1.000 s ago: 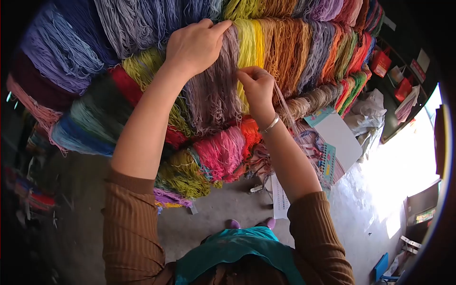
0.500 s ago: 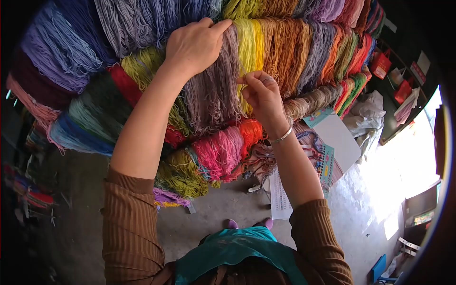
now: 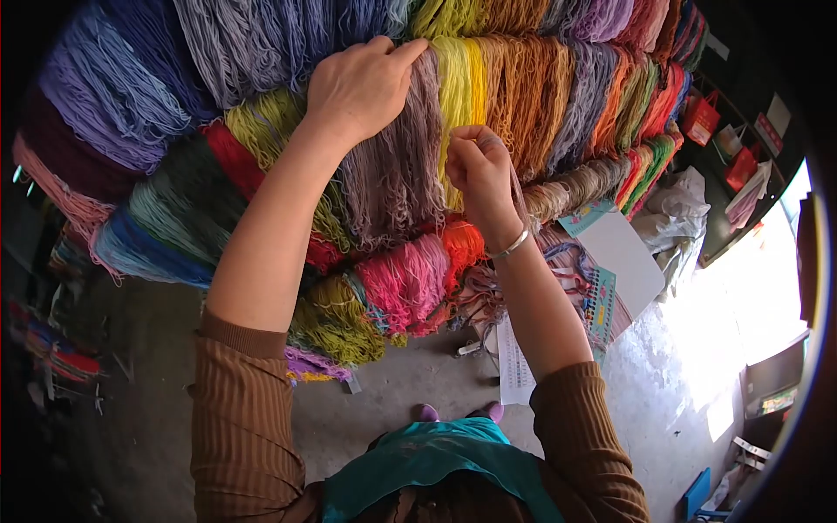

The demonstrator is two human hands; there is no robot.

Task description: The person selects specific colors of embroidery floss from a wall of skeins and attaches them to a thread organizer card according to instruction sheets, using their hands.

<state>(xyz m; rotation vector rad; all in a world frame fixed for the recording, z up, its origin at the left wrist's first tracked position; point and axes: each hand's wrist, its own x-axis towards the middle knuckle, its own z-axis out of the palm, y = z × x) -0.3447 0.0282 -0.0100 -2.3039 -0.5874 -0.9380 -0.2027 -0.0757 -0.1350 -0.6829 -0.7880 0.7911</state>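
Note:
My left hand (image 3: 359,94) lies over the top of a hank of mauve-grey yarn (image 3: 397,170) on a rack of coloured hanks, gripping it there. Its index finger reaches toward the bright yellow yarn (image 3: 453,83); the other fingers are partly hidden. Just right of the mauve-grey hank, in front of the yellow yarn, my right hand (image 3: 482,179) is closed in a pinch. A thin mauve-grey strand (image 3: 520,199) trails from it beside the wrist, which wears a silver bracelet. The ends of the hank hang loose and looped.
Brown and orange hanks (image 3: 527,105) hang to the right, blue and purple ones (image 3: 113,78) to the left. Below are pink yarn (image 3: 403,283) and olive yarn (image 3: 336,327). A spiral notebook (image 3: 600,305), a white sheet (image 3: 621,248) and a plastic bag (image 3: 676,209) lie at the right.
My right hand has shifted slightly right, away from the mauve-grey hank, and its fingers have curled in more. A strand now shows beside its wrist. My left hand stays nearly in place.

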